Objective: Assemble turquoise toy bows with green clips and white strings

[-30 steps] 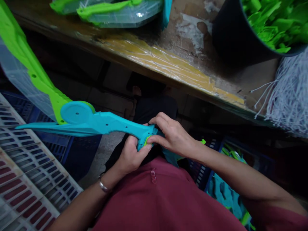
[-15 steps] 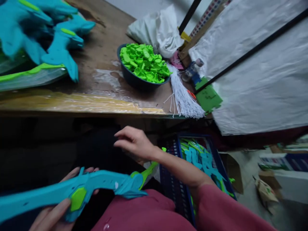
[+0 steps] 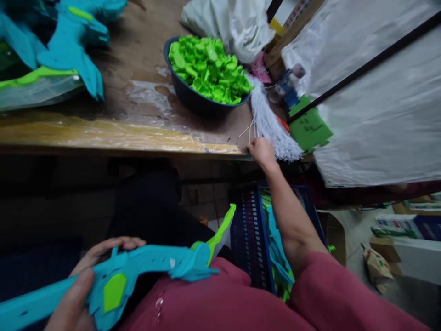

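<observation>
My left hand (image 3: pixel 81 287) is wrapped round a long teal plastic toy part (image 3: pixel 155 257), thumb on top. This part has a lime-green six-sided inset, and a curved lime-green arm with a clear strip stands out at its far end. At the table's front edge, my right hand (image 3: pixel 262 151) is closed with its fingertips pinched at the near side of a bundle of white strings (image 3: pixel 268 117). A couple of loose strands (image 3: pixel 248 128) run up from the fingers.
On the table (image 3: pixel 144 59) stand a dark bowl (image 3: pixel 193 99) of lime-green plastic pieces and several teal parts (image 3: pixel 69 50). Behind are a white sack (image 3: pixel 220 23) and a green foam tile (image 3: pixel 310 124). A blue crate (image 3: pixel 250 239) with teal parts stands below, right.
My right hand has moved up and right from above my lap to the strings at the table edge, and its fingers have closed. My left hand still holds the toy part.
</observation>
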Demonstrator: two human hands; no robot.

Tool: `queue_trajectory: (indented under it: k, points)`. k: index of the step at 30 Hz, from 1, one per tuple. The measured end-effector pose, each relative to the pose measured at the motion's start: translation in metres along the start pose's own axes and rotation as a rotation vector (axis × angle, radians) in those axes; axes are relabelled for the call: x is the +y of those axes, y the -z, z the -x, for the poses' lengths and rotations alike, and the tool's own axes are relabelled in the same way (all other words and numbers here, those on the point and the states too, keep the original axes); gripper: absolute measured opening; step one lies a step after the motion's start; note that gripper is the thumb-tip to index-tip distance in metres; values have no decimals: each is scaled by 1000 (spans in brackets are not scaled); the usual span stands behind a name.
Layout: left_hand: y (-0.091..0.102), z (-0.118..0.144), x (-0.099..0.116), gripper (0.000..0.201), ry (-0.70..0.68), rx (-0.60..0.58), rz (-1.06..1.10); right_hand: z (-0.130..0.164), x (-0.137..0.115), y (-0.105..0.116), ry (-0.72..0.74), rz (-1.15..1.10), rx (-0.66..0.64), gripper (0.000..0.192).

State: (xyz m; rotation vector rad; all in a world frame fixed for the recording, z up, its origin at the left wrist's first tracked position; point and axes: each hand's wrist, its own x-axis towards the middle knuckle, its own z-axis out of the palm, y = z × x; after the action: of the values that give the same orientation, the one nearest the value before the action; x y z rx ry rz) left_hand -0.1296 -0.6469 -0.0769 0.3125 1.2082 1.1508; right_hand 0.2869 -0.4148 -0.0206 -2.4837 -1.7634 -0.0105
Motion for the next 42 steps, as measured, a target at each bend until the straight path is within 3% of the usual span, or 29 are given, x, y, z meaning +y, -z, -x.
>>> queue_trajectory:
  k: [3, 7, 9, 11, 12, 15, 17, 19, 22, 24, 28, 31, 33, 37, 42]
  points:
    - [-17, 10, 2, 22, -209, -66, 8, -10, 8, 4, 57, -70, -17, 22]
    - [-21, 12, -2, 27, -313, -140, -37, -6, -3, 5, 230, -265, 42, 41]
    - [-20, 12, -2, 29, -323, -206, -19, 22, -27, 8, 307, -357, 47, 34]
    - [-21, 12, 0, 31, -314, -293, 43, 71, -63, 12, 419, -478, -36, 19]
    - [-21, 12, 1, 32, -300, -343, 77, 101, -82, 14, 506, -539, -121, 16]
    - [-18, 11, 2, 39, -215, -446, 113, 188, -130, 21, 828, -837, -561, 12]
    - [-13, 12, 1, 44, -182, -468, 109, 225, -145, 26, 961, -825, -748, 12]
    - [-5, 12, -2, 47, -178, -455, 124, 238, -145, 30, 1045, -736, -924, 11]
    - [8, 12, -4, 45, -248, -445, 193, 224, -135, 27, 1180, -711, -1279, 11]
    - [13, 12, -2, 44, -325, -485, 222, 211, -135, 17, 1096, -846, -1414, 14]
    - [13, 20, 4, 42, -399, -585, 147, 217, -162, -7, 506, -1160, -1278, 19]
    - [8, 29, 8, 39, -400, -563, 57, 235, -194, -16, 198, -1462, -1389, 12]
    - [4, 33, 9, 35, -397, -552, 14, 236, -211, -13, 33, -1720, -1378, 10]
    - [4, 34, 9, 33, -414, -593, -29, 192, -214, 7, -126, -2015, -1056, 11]
    - [14, 40, 6, 28, -362, -426, 14, 109, -171, 24, -192, -2091, -541, 12]
